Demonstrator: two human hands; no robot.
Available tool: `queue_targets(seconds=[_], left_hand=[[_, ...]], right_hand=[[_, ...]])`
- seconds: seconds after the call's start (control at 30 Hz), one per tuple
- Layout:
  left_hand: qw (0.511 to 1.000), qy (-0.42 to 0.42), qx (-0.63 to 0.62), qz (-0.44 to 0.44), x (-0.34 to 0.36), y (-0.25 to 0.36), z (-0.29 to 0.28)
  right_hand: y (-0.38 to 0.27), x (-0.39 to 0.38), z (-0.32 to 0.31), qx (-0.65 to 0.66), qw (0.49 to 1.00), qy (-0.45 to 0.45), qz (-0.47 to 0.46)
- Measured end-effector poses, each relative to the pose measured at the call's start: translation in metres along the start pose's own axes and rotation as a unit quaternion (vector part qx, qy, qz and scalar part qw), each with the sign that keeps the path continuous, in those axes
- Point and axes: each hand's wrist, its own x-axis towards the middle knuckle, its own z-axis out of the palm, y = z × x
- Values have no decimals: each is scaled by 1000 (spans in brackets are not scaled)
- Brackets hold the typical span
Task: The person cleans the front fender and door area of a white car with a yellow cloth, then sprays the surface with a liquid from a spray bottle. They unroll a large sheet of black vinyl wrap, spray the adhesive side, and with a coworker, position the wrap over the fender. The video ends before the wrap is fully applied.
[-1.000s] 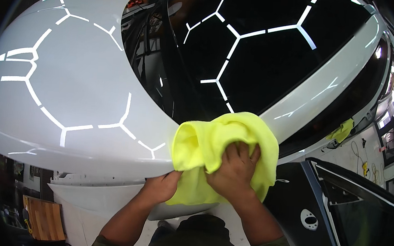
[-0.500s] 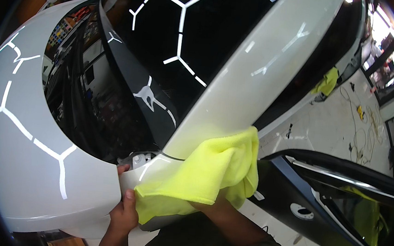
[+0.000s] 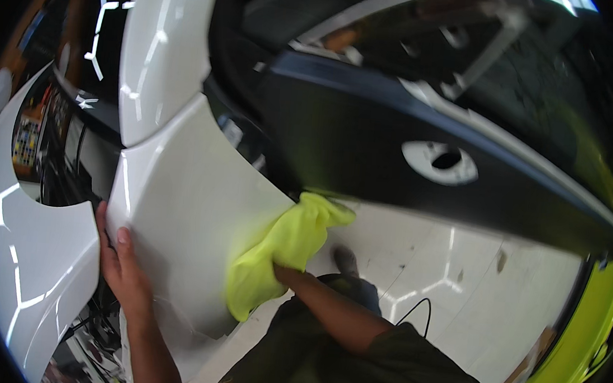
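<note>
My right hand is closed on a bright yellow-green cloth, mostly hidden behind it. The bunched cloth lies against the rear lower edge of a glossy white car fender, close to the open door. My left hand grips the fender's other edge, thumb on the white face and fingers around into the gap.
An open car door with a dark inner panel and pale oval handle surround spreads across the right. Another white body panel curves at the left. A yellow-green car part and a dark cable are at lower right.
The view has swung right and down toward the door. My right hand has carried the cloth from the pillar base to the fender's rear edge. My left hand stays at the fender's edge.
</note>
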Motion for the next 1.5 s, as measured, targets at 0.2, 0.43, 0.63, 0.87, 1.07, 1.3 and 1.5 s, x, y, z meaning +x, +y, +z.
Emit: queue_targets(seconds=[0.2, 0.43, 0.63, 0.87, 1.07, 1.3, 1.5], left_hand=[[970, -127, 188, 90, -8, 4, -5], [817, -41, 470, 332, -33, -37, -9], [125, 48, 881, 454, -59, -28, -13], [710, 32, 591, 382, -36, -51, -31], [712, 34, 591, 379, -34, -48, -41], [785, -11, 521, 335, -29, -54, -69], [711, -83, 578, 391, -89, -88, -132]], right_hand=[[6, 56, -35, 197, 951, 226, 72], [2, 34, -24, 44, 957, 279, 62], [178, 29, -2, 2, 957, 279, 82], [257, 63, -36, 206, 915, 193, 289], [269, 50, -16, 287, 884, 120, 350], [235, 43, 30, 238, 886, 143, 370], [252, 49, -1, 277, 851, 291, 339]])
